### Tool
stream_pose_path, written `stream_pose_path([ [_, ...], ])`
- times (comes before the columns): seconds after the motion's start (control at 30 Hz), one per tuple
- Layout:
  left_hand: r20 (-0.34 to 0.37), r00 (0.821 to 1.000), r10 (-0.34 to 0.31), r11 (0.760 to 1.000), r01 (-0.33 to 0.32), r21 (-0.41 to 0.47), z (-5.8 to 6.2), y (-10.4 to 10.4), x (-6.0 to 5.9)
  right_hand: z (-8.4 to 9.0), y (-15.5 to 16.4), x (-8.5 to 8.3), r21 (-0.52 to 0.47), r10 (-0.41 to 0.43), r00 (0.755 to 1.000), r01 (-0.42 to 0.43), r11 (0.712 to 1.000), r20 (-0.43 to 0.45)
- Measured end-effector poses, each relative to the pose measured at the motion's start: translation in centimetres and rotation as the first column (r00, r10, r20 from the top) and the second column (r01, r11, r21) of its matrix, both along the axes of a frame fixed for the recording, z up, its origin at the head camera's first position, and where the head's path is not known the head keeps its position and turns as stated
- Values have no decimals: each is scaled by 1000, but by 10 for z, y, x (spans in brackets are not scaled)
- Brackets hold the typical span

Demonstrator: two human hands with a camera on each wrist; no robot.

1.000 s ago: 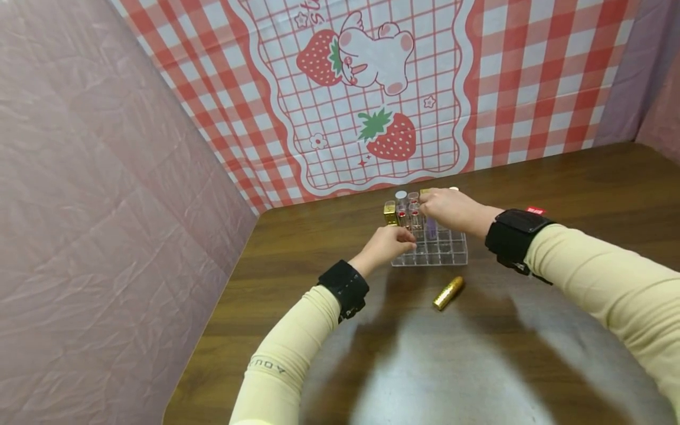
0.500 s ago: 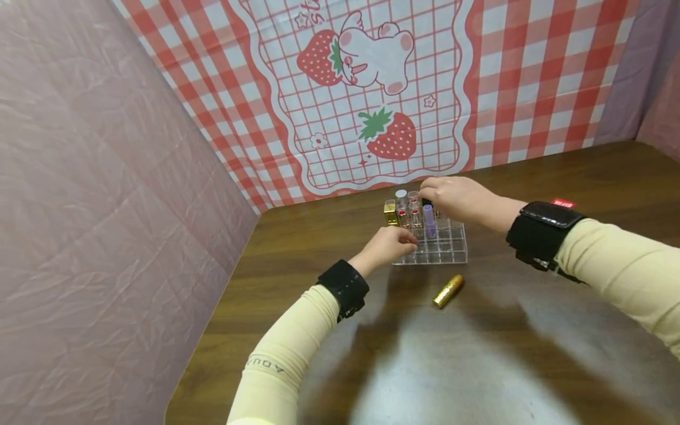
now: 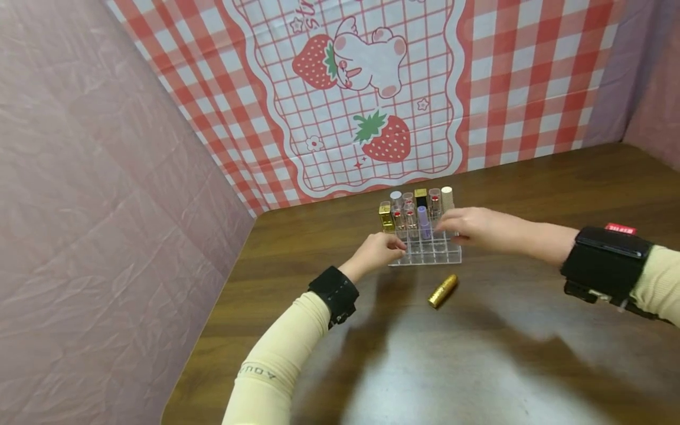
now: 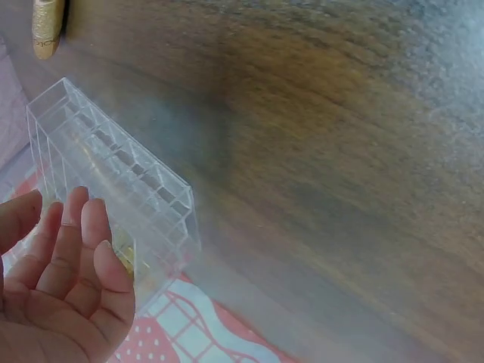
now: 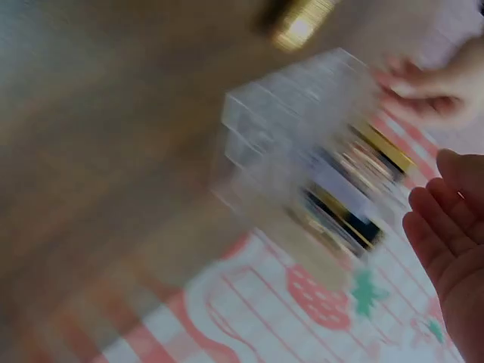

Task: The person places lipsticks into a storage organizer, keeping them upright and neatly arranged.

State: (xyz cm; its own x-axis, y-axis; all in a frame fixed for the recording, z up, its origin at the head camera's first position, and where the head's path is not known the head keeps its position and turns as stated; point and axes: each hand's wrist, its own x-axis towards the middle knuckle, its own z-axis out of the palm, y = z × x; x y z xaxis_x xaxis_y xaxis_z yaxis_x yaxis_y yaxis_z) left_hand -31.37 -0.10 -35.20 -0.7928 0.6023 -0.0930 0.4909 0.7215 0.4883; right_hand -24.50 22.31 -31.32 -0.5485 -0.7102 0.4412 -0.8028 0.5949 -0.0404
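Note:
A clear plastic organizer (image 3: 430, 255) with a grid of cells stands on the wooden table (image 3: 478, 354). Several lipstick tubes (image 3: 419, 208) stand upright in its back rows. My left hand (image 3: 378, 249) rests against the organizer's left front corner, fingers loosely curled beside the wall (image 4: 113, 181). My right hand (image 3: 473, 225) hovers over the right side of the organizer, fingers relaxed and holding nothing; its fingers (image 5: 446, 234) show empty in the right wrist view. A gold glitter lipstick (image 3: 443, 291) lies on its side in front of the organizer (image 5: 302, 144).
A red checked cloth with strawberries (image 3: 382, 100) hangs behind the table. A pink quilted wall (image 3: 95, 206) closes the left side. A small red item (image 3: 619, 228) lies at the far right, partly hidden by my right wrist strap.
My right hand has let go of a tube in the back row and drawn back to the right and toward me. The left hand has stayed at the organizer.

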Motion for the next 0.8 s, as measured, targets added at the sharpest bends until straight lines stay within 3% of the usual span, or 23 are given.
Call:
stream_pose_path([
  [0.13, 19, 1000, 9, 1000, -10, 20, -3, -4, 0, -30, 2, 4, 72, 33, 995, -40, 997, 97],
  [0.33, 59, 998, 28, 999, -31, 44, -9, -6, 1, -62, 1, 4, 78, 84, 981, -99, 992, 177],
  [0.5, 59, 998, 38, 997, -42, 59, -10, -9, 1, -73, 0, 2, 64, 112, 963, -131, 989, 245],
  [0.8, 57, 998, 25, 998, -28, 54, -14, -12, -1, -86, -6, 0, 76, 150, 964, -170, 983, 221],
])
